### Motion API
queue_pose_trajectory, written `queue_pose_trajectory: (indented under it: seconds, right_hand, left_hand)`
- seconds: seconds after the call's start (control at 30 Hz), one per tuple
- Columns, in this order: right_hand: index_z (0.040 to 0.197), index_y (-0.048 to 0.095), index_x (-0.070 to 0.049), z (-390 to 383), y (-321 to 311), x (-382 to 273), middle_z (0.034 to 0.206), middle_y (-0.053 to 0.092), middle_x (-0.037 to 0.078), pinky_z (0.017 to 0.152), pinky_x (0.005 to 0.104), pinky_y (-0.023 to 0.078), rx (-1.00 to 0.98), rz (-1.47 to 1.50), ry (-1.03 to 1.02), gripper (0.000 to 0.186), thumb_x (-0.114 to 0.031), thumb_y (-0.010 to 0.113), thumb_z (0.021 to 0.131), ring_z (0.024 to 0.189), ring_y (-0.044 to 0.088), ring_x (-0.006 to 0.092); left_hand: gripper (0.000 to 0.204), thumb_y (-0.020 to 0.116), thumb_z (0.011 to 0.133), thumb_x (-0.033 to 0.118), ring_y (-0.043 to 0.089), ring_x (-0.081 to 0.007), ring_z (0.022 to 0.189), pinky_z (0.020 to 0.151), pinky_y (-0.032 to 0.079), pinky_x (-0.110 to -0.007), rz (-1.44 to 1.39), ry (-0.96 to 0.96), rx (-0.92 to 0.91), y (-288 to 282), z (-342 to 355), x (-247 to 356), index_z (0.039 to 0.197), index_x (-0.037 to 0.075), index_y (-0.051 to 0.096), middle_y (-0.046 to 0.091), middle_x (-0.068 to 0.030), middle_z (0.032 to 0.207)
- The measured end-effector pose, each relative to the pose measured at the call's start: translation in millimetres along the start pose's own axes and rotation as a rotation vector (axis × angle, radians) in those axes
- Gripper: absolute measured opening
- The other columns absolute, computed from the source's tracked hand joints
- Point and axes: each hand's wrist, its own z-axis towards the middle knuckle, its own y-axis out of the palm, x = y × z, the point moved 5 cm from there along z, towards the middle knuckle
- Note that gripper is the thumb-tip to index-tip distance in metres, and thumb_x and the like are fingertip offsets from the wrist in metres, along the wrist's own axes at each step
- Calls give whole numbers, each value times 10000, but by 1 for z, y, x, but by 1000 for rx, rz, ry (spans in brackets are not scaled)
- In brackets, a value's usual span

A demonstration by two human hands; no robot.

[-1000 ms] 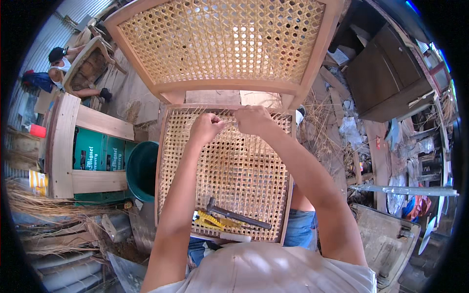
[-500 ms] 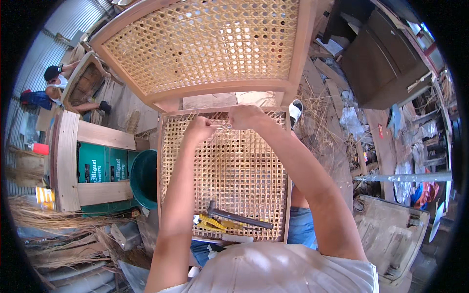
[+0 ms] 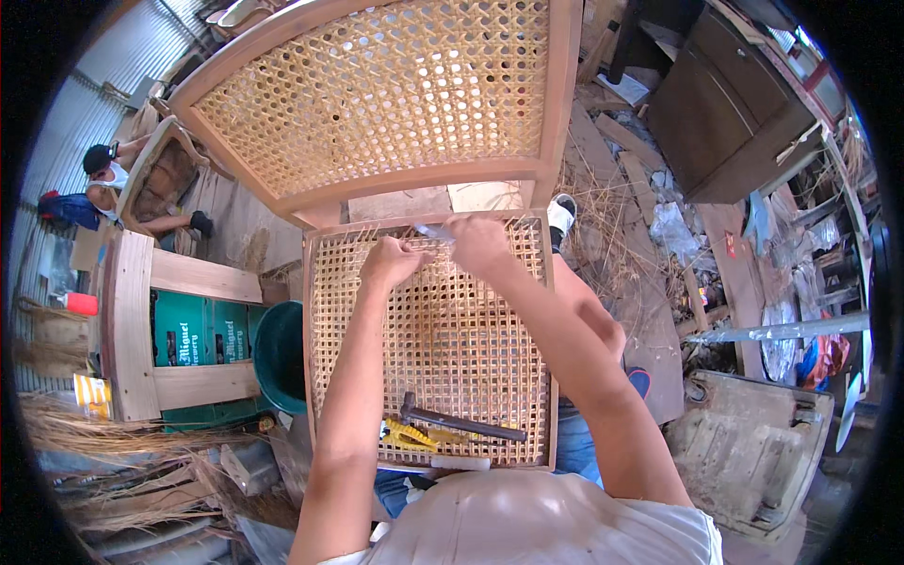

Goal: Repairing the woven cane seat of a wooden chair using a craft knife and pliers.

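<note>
A woven cane seat panel (image 3: 433,330) in a wooden chair frame lies in front of me. My left hand (image 3: 391,263) is closed in a pinch over the far left part of the weave; whatever sits between its fingertips is too small to make out. Close beside it, my right hand (image 3: 478,245) is closed around a pale, flat, blade-like thing (image 3: 433,231) that juts left along the far rail. Loose cane ends stick up by that rail. A hammer (image 3: 461,420) and a yellow-handled tool (image 3: 410,435) rest on the near part of the seat.
The chair's cane backrest (image 3: 377,94) rises beyond the seat. At left are a dark green bucket (image 3: 280,358) and a wooden frame (image 3: 137,325) around green crates. A person (image 3: 108,179) sits far left. A brown cabinet (image 3: 730,104) and cane scraps (image 3: 612,226) lie right.
The pale blade-like thing now shows in my right hand, which has shifted slightly down and right. My left hand has moved slightly right and down. My right leg has swung out beside the chair.
</note>
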Motion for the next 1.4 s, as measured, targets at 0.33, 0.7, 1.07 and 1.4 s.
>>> queue_pose_trajectory:
  seconds: [0.33, 0.7, 1.07, 1.4]
  right_hand:
    - [1305, 676, -197, -77, -106, 24, 1333, 666, 78, 601, 377, 594, 673, 273, 19, 527, -26, 698, 807, 685, 717, 228]
    - [1100, 675, -79, -2, 10, -27, 1117, 689, 136, 754, 425, 607, -63, 35, -153, 205, -122, 598, 914, 888, 757, 287]
    - [1050, 672, -105, 11, -14, -8, 972, 756, 151, 815, 473, 587, -99, -87, -65, 292, -383, 650, 965, 939, 745, 313]
    - [1059, 725, -138, 31, -7, -20, 958, 760, 138, 869, 459, 564, -196, -34, -258, 249, -357, 678, 950, 974, 740, 321]
  left_hand:
    - [199, 712, 854, 280, 734, -268, 759, 703, 568, -406, -221, 68, 445, 28, -35, -15, 860, 93, 781, 756, -108, 795]
    - [216, 692, 930, 288, 683, -295, 943, 859, 550, -420, -174, 266, 691, 41, -51, -15, 1042, 118, 764, 716, -79, 992]
    - [188, 671, 938, 276, 676, -282, 921, 833, 560, -413, -195, 276, 712, 41, -49, -20, 1045, 145, 752, 696, -61, 957]
    - [159, 685, 924, 251, 664, -293, 904, 823, 551, -436, -218, 334, 763, 41, -56, -21, 1019, 139, 745, 668, -73, 925]
